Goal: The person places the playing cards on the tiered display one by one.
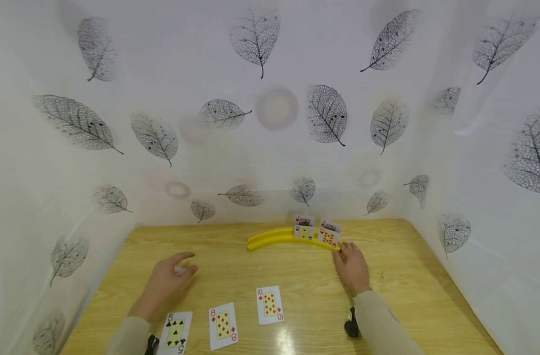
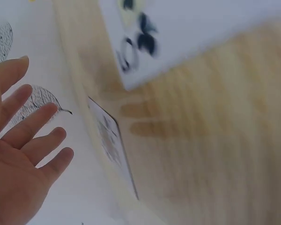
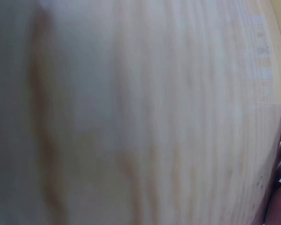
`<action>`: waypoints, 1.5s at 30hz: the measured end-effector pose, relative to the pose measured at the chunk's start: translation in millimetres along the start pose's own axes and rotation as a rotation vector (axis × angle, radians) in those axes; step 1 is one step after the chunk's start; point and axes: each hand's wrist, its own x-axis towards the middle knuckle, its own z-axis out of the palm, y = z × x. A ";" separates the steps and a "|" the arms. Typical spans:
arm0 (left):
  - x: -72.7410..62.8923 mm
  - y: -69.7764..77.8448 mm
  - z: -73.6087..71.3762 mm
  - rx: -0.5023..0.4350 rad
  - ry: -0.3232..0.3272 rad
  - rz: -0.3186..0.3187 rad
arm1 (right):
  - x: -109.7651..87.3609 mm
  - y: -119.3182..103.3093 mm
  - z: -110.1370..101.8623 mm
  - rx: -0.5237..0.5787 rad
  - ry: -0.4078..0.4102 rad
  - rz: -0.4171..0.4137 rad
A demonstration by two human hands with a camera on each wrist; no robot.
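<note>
Glare on tabletop (image 1: 234, 276), blurry wrist views

Passage between rack (image 1: 270, 237) and flat cards (image 1: 270, 305)

My left hand (image 1: 168, 277) spreads its fingers; farther forward, my right hand (image 1: 354, 266) pinches between thumb and fingers.

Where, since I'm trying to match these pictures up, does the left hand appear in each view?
Head: the left hand is left of centre, in the lower half.
Left wrist: at the left edge, palm and fingers showing.
Right wrist: not in it; part of the right hand shows at the lower right edge.
Shared landmark: the wood-grained tabletop, seen in all three.
</note>
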 end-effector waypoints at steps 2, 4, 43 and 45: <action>-5.0 -8.3 -2.5 0.007 0.001 -0.004 | -0.6 0.4 0.1 0.000 0.003 0.003; -9.8 -16.4 -5.4 0.014 -0.010 -0.009 | -1.1 1.1 0.6 -0.003 0.008 -0.001; -25.6 -52.7 -45.8 0.200 -0.354 -0.171 | 0.6 4.5 4.0 -0.016 0.048 -0.055; -24.3 -52.1 -45.6 0.206 -0.359 -0.167 | 0.5 4.9 4.2 -0.013 0.050 -0.059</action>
